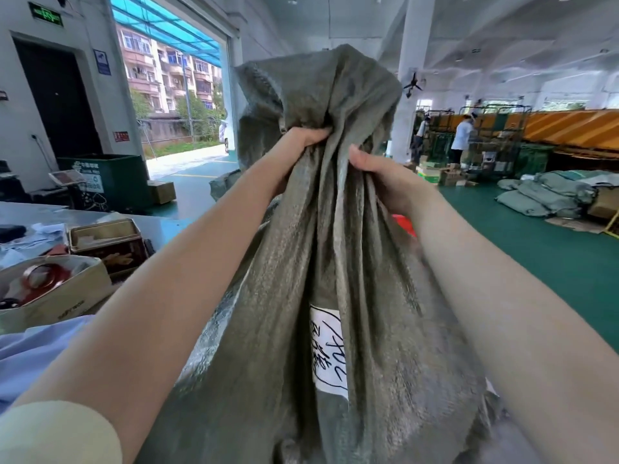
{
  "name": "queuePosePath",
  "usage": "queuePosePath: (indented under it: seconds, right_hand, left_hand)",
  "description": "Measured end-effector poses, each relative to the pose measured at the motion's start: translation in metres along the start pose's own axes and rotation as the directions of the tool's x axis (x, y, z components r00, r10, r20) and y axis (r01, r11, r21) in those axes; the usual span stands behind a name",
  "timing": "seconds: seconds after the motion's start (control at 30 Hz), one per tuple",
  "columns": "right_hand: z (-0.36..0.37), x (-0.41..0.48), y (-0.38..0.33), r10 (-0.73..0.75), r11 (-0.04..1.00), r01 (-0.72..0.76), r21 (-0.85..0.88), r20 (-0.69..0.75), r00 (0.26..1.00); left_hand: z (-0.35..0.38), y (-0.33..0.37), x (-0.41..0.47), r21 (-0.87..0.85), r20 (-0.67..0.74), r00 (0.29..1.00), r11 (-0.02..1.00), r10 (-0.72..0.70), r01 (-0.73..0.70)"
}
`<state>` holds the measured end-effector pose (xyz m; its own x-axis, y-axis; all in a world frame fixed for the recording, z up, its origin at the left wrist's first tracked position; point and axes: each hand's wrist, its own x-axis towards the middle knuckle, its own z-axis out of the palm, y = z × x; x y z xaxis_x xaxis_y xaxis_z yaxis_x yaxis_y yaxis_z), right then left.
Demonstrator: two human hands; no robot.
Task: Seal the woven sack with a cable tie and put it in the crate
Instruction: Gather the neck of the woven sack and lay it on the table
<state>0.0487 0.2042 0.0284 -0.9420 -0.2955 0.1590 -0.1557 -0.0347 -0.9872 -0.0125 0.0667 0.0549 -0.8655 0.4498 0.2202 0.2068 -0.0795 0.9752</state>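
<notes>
**Neck gathered, tie not yet on**

Bare forearms fill the near view, both reaching up to the woven sack (321, 262), which stands directly in front of the person and rises to head height. At the grip, the left hand (301, 142) is fisted tight around the bunched fabric of the neck, while the right hand (378, 177) pinches the folds just below and beside it, thumb pressed into the cloth. Above the two hands the loose mouth flares open and flops.

Below them the body spreads wide and full, with a white handwritten label (326, 349) on its face. The cloth looks soft, crinkly and fairly slick, so it creases readily but could slide through a loose hold; the swollen base suggests real weight. The best hold is likely the gathered neck, where a tie would cinch.

No cable tie shows in either hand. To the left stands a table (140, 222) with an open cardboard box (67, 296); which container is the crate I cannot tell.
</notes>
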Motion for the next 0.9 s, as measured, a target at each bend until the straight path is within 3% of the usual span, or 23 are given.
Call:
queuePosePath:
  seconds: [0.07, 0.23, 0.33, 0.4, 0.57, 0.7, 0.8, 0.9]
  right_hand:
    - [0.015, 0.008, -0.002, -0.006, 1.0, 0.004, -0.013, -0.109, 0.994]
    - [0.035, 0.018, 0.002, 0.041, 0.996, -0.057, -0.065, -0.218, 0.975]
    - [0.043, 0.024, 0.007, -0.099, 0.993, 0.057, -0.105, -0.459, 0.883]
    - [0.044, 0.027, 0.013, -0.149, 0.989, 0.135, -0.066, -0.538, 0.83]
    - [0.041, 0.032, 0.019, -0.153, 0.984, 0.176, -0.005, -0.522, 0.839]
    - [0.045, 0.04, 0.019, -0.096, 0.993, 0.118, 0.024, -0.44, 0.893]
    - [0.048, 0.046, 0.017, -0.124, 0.992, 0.123, -0.033, -0.454, 0.882]
    - [0.045, 0.046, 0.015, -0.172, 0.984, 0.13, -0.124, -0.431, 0.886]
  left_hand:
    - [-0.001, 0.003, 0.004, 0.071, -0.055, 0.998, 0.997, 0.014, -0.01]
    - [-0.017, 0.007, 0.014, 0.204, 0.078, 0.997, 0.979, 0.005, -0.021]
    - [-0.016, 0.011, 0.011, 0.244, 0.188, 0.982, 0.97, -0.035, -0.012]
    - [-0.018, 0.009, 0.01, 0.302, 0.212, 0.975, 0.953, -0.066, -0.001]
    - [-0.049, 0.012, -0.017, 0.307, 0.359, 0.913, 0.948, -0.196, 0.083]
    - [-0.068, -0.011, -0.038, 0.513, 0.388, 0.862, 0.854, -0.325, 0.091]
    - [-0.052, -0.038, -0.045, 0.338, 0.3, 0.927, 0.934, -0.224, 0.116]
    - [-0.032, -0.051, -0.05, 0.26, 0.151, 0.988, 0.963, 0.038, -0.077]
